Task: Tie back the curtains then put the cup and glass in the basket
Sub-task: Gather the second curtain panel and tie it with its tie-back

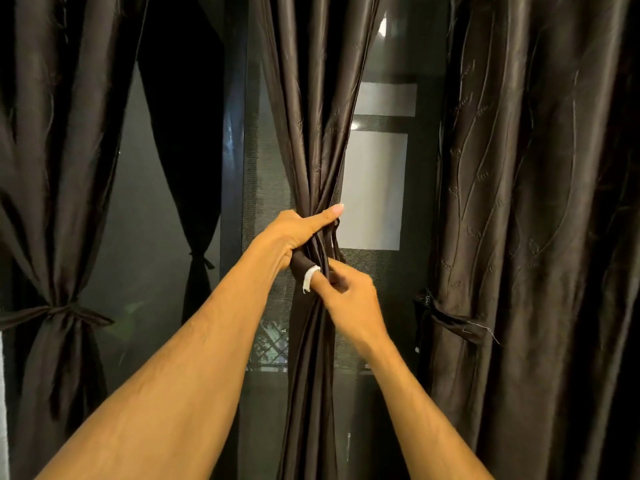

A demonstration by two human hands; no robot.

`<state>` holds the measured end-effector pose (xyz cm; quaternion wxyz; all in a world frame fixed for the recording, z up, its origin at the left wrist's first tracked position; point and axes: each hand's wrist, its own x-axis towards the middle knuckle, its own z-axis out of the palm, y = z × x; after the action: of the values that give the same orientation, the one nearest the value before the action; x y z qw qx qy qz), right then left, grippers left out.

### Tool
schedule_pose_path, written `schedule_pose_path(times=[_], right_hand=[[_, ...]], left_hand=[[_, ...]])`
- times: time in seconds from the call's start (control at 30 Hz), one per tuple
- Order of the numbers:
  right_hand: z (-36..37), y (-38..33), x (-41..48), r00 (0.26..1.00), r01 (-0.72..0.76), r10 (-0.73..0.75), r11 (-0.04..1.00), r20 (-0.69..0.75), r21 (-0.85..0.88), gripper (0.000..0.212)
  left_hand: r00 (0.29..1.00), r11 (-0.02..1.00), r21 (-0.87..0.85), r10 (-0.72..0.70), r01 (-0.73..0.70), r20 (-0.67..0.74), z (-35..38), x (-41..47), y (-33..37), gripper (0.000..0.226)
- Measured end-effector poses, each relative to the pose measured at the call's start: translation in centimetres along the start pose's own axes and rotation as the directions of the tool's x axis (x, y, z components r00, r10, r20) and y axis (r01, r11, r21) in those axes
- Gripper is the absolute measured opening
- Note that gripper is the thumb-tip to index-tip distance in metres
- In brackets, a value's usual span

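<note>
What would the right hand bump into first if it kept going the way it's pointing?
The right hand points at the white-tipped tie-back it pinches, so likely that, then the gathered middle curtain.

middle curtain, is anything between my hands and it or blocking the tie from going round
Nothing visible stands in the way. The left hand grips the gathered middle curtain directly, and the right hand pinches the tieback by its white-tipped end, right against the bundle.
</note>
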<state>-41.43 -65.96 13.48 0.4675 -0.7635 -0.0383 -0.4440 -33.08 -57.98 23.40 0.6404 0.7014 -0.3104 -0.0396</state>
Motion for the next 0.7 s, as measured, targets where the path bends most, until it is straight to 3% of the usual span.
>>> schedule_pose_path(times=[0.07,0.13,0.17,0.23,0.3,0.4,0.47,0.53,0.6,0.67,0.7], right_hand=[[-1.0,0.1,0.5,0.967,-0.028,0.049,0.996,-0.249,0.086,0.012],[-2.3,0.5,1.9,0.892,-0.055,0.066,0.998,-0.448,0.039,0.006],[-2.8,0.5,2.7,0.903,-0.086,0.062,0.996,-0.424,-0.037,0.015],[-3.6,0.3,4.5,0.981,-0.133,0.091,0.96,-0.173,-0.248,0.053],[-3.6,-0.4,5.8,0.99,-0.119,0.137,0.89,0.01,-0.441,0.065],[-3.1,-1.2,6.5,0.993,-0.045,0.103,0.801,0.064,-0.598,0.038],[-3.1,-2.0,6.5,0.997,-0.065,0.07,0.787,-0.016,-0.613,0.018],[-3.2,-2.9,5.9,0.985,-0.154,0.085,0.819,-0.148,-0.553,0.017],[-2.9,-4.2,5.2,0.961,-0.248,0.178,0.897,-0.214,-0.366,0.023],[-1.7,-5.9,4.5,0.936,-0.329,0.317,0.942,-0.154,-0.062,0.028],[-1.1,-6.7,4.3,0.925,-0.36,0.365,0.931,-0.102,0.064,0.029]], left_hand=[[1.0,1.0,0.021,0.014,-0.014,-0.02,0.1,-0.2,0.0,0.057],[1.0,0.999,0.048,0.013,-0.012,-0.021,0.1,-0.1,-0.1,0.061],[1.0,0.999,0.051,0.012,-0.011,-0.016,0.1,0.0,-0.1,0.069],[1.0,0.998,0.067,0.009,-0.008,-0.007,0.0,-0.1,-0.1,0.084],[1.0,0.997,0.073,0.005,-0.006,0.019,-0.1,-0.1,0.0,0.082],[0.999,0.998,0.054,0.018,-0.02,0.029,-0.4,-0.5,0.2,0.069],[1.0,0.998,0.048,0.028,-0.029,0.014,-0.4,-0.6,0.2,0.068],[0.998,0.994,0.097,0.053,-0.05,-0.022,-0.1,-0.8,0.2,0.06],[0.996,0.989,0.134,0.068,-0.058,-0.065,0.6,-0.8,0.2,0.062],[0.985,0.932,0.358,0.113,-0.059,-0.129,1.1,-0.9,0.3,0.076],[0.976,0.844,0.536,0.143,-0.035,-0.163,1.2,-1.3,0.7,0.082]])
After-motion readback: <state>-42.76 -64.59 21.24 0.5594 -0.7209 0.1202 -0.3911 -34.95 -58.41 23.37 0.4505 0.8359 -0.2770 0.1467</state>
